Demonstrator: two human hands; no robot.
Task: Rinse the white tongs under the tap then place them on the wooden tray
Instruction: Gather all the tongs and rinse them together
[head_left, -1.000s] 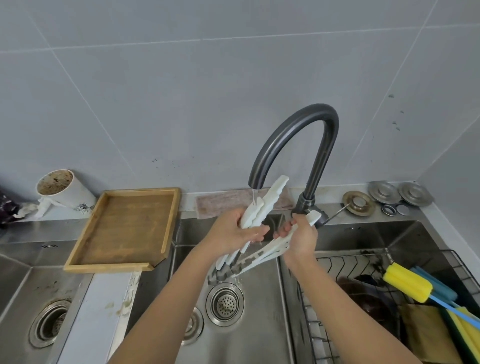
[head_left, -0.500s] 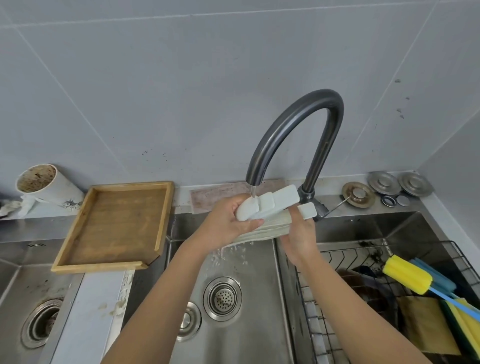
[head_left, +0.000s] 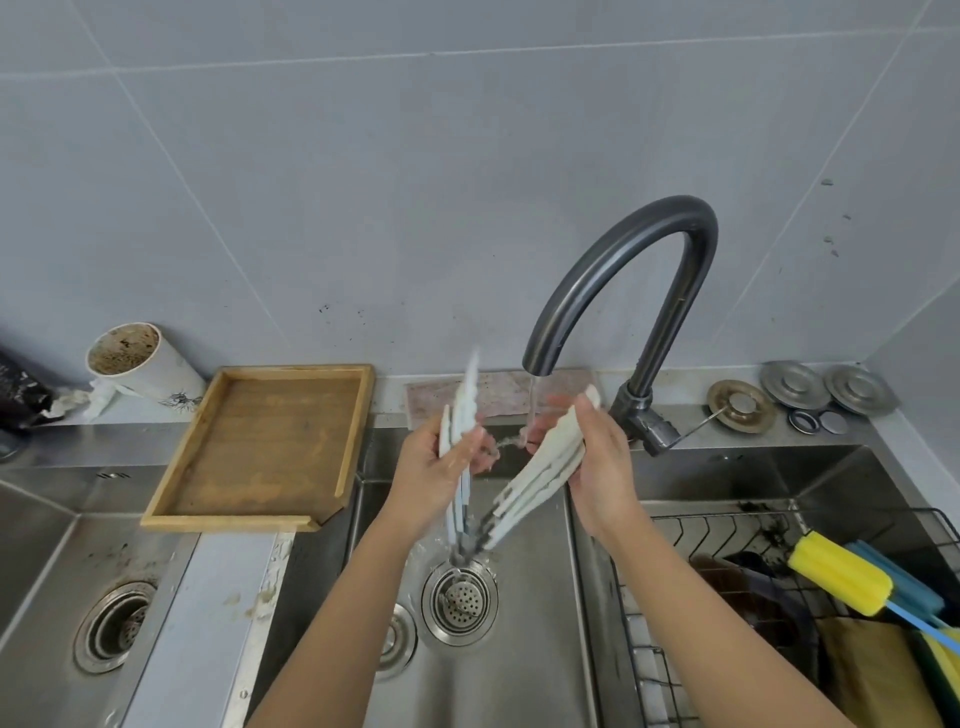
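Note:
The white tongs (head_left: 540, 467) are spread in a V over the middle sink, their joined dark end pointing down at the drain (head_left: 460, 603). My left hand (head_left: 434, 467) grips the left arm, which is blurred and stands nearly upright. My right hand (head_left: 597, 462) grips the right arm. A thin stream runs from the dark curved tap (head_left: 623, 270) between my two hands. The wooden tray (head_left: 265, 447) lies bare on the counter to the left of the sink.
A dirty white cup (head_left: 140, 364) leans behind the tray. A second sink with a drain (head_left: 111, 629) is at the left. At the right, a wire rack (head_left: 727, 571) holds a yellow sponge brush (head_left: 836, 579). Metal sink stoppers (head_left: 795, 384) line the back ledge.
The tongs were held folded and level under the spout; now they are swung apart, joined end down over the drain. My hands have moved apart and the view has shifted.

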